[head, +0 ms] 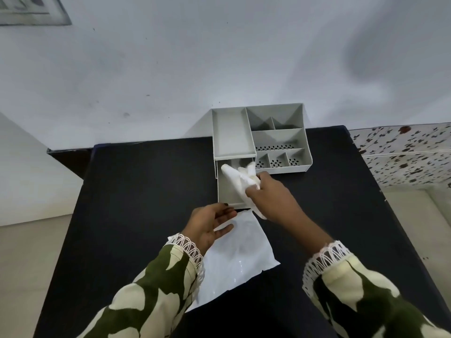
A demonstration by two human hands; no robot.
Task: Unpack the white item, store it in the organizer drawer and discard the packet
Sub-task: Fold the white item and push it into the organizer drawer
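Right hand (271, 193) grip closed on white item (238, 179), held over open drawer (228, 191) of organizer (258, 135), long axis slanting toward far left. Left hand (210, 224) grip loose, open, above packet (234, 259) on surface (136, 191).

A black worktop (136, 191) with a matte surface carries two things. Toward its far edge, against the pale wall, stands a grey organizer (280, 140) with several open compartments on top; its drawer (225, 189) is pulled out toward the near side, over the worktop. Just in front of the drawer's front edge lies a flat white packet (234, 259), slightly glossy and set at an angle, with its far end almost at the drawer and its near end toward the camera. The rest of the surface shows only black.
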